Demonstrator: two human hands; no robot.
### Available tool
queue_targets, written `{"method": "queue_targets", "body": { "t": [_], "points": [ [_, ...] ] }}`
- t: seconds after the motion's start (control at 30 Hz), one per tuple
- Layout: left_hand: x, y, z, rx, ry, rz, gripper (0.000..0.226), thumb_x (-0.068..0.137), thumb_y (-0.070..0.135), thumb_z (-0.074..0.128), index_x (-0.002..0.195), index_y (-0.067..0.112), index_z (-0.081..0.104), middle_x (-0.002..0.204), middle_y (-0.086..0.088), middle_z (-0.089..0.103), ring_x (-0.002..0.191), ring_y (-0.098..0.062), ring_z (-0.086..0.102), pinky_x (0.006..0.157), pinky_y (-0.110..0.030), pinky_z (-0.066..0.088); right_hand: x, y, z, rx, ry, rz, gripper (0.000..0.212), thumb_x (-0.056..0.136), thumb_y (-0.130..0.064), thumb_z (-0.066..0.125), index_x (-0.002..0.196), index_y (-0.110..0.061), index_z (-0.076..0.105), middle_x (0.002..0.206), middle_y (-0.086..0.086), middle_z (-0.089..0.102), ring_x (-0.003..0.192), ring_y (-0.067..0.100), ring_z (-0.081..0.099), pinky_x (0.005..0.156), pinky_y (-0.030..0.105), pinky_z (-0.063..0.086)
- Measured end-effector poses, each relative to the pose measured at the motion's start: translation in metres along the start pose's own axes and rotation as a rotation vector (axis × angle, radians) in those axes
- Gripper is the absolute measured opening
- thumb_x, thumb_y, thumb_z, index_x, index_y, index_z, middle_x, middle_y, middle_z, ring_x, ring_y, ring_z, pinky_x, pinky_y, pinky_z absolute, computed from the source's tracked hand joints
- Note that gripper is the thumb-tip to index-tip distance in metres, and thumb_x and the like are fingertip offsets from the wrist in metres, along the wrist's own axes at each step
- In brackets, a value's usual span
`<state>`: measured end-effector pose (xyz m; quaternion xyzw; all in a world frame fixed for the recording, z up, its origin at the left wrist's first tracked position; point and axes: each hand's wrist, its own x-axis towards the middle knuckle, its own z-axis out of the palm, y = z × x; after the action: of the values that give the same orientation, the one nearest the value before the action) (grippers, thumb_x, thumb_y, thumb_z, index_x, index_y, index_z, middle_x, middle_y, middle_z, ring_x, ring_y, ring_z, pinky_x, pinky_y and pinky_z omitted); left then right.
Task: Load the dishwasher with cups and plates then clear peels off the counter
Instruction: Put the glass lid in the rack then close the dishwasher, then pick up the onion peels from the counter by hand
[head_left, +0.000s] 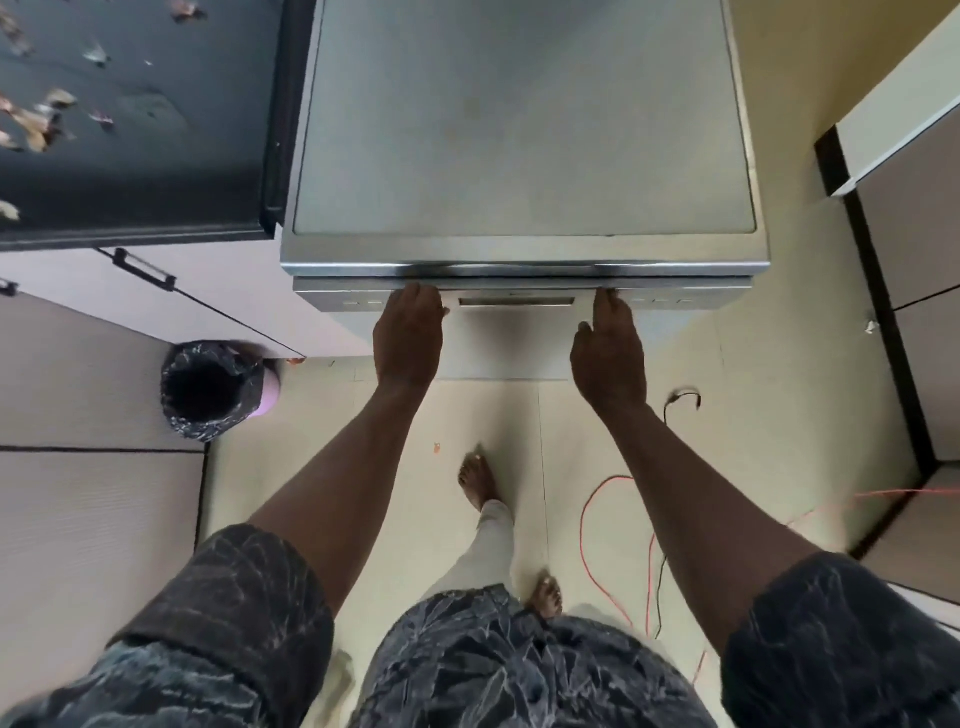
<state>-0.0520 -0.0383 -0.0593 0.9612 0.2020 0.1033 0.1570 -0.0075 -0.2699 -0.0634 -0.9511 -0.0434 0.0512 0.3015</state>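
A grey freestanding dishwasher (519, 130) stands straight ahead, seen from above, with its door (514, 301) shut or nearly shut. Both my hands rest on the door's top edge by the control strip. My left hand (409, 335) lies flat at the left of the display, fingers pointing forward. At the right of the display is my right hand (609, 353), its fingertips tucked at the door's upper lip. Neither hand holds a loose object. Brown peels (39, 122) lie scattered on the dark counter (156, 156) at the upper left. No cups or plates show.
A bin lined with a dark bag (210, 389) stands on the floor at the left, below the counter's cabinet doors (156, 291). A red cable (613, 545) and a black cable (683, 397) trail over the pale floor at the right. Cabinets (904, 249) line the right side.
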Motion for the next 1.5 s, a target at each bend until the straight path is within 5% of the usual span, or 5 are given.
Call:
{"method": "queue_targets", "body": {
  "t": [0.3,0.33,0.57,1.0,1.5],
  "points": [
    [0.024,0.028,0.009,-0.393,-0.13,-0.552,0.022,0.091,0.026,0.066,0.081,0.01,0.075,0.08,-0.011,0.073,0.071,-0.02,0.061,0.064,-0.025,0.035,0.009,-0.024,0.019,0.467,-0.029,0.38,0.071,0.088,-0.004,0.044,0.155,-0.003,0.019,0.08,-0.013,0.04,0.059,0.004,0.041,0.065,0.023,0.031],
    [0.026,0.031,0.01,-0.385,-0.133,-0.56,0.021,0.092,0.025,0.066,0.081,0.009,0.075,0.079,-0.011,0.073,0.07,-0.019,0.06,0.064,-0.025,0.035,0.011,-0.025,0.017,0.483,-0.072,0.371,0.041,0.085,-0.007,0.044,0.114,-0.004,0.016,0.077,-0.017,0.031,0.058,0.001,0.038,0.063,0.023,0.03],
    [0.033,0.035,0.009,-0.329,-0.132,-0.529,0.018,0.094,0.018,0.06,0.09,0.014,0.076,0.087,-0.009,0.073,0.078,-0.026,0.063,0.065,-0.026,0.033,0.016,-0.024,0.009,0.396,-0.118,0.295,0.074,0.092,0.0,0.042,0.161,-0.018,0.023,0.074,-0.007,0.046,0.055,0.009,0.037,0.058,0.022,0.033],
    [0.042,0.033,-0.041,0.16,-0.129,0.078,0.041,0.1,0.043,0.047,0.078,0.014,0.064,0.08,-0.007,0.069,0.08,-0.033,0.065,0.062,-0.034,0.043,0.048,-0.043,-0.035,-0.469,-0.001,-0.373,0.004,0.075,-0.008,0.063,0.077,-0.011,0.064,0.074,0.012,0.062,0.07,0.036,0.059,0.063,0.039,0.045],
    [0.101,0.048,-0.095,0.101,-0.224,0.106,0.064,0.093,0.065,0.047,0.134,0.015,0.052,0.134,-0.01,0.052,0.124,-0.029,0.047,0.1,-0.043,0.044,0.119,-0.115,-0.071,-0.359,-0.053,-0.472,0.056,0.096,-0.048,0.056,0.14,-0.014,0.053,0.142,0.014,0.052,0.129,0.036,0.049,0.105,0.048,0.038]
  ]
}}
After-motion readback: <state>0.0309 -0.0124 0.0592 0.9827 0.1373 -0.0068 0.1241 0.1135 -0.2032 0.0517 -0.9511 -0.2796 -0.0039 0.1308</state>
